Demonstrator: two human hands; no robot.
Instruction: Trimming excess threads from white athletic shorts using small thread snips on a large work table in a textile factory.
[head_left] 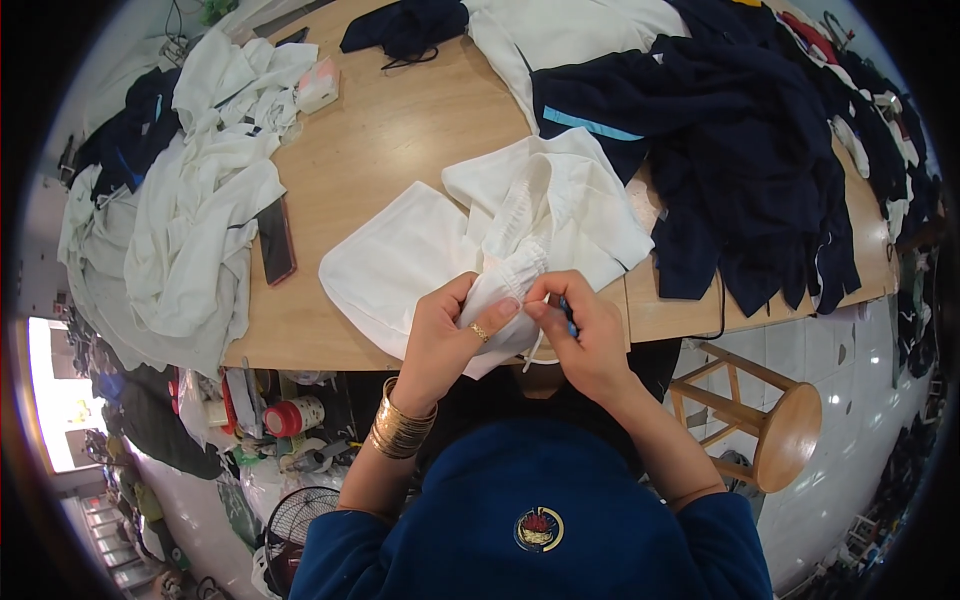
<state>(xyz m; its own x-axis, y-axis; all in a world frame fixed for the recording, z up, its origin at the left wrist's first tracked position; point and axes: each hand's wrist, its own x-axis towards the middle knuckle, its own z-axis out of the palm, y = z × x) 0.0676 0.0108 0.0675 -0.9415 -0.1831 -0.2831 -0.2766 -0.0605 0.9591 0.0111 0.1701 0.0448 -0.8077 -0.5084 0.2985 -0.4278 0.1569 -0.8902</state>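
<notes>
A white garment (400, 250) with a gathered elastic waistband (520, 255) lies spread at the table's front edge. My left hand (450, 325) is closed on the waistband, thumb on top of the cloth. Close beside it, my right hand (580, 335) pinches at the waistband's edge with thumb and forefinger. A small blue tool (570, 318) is tucked in the right hand; the fingers hide most of it, so its kind is unclear. A thin white cord (533, 355) hangs below the cloth between my hands.
White garments (200, 210) are heaped at the left, next to a dark phone (276, 240) and a tissue pack (318, 85). Dark navy garments (750, 150) pile up at the right. A wooden stool (790, 435) stands right of me; a black fan (300, 520) stands lower left.
</notes>
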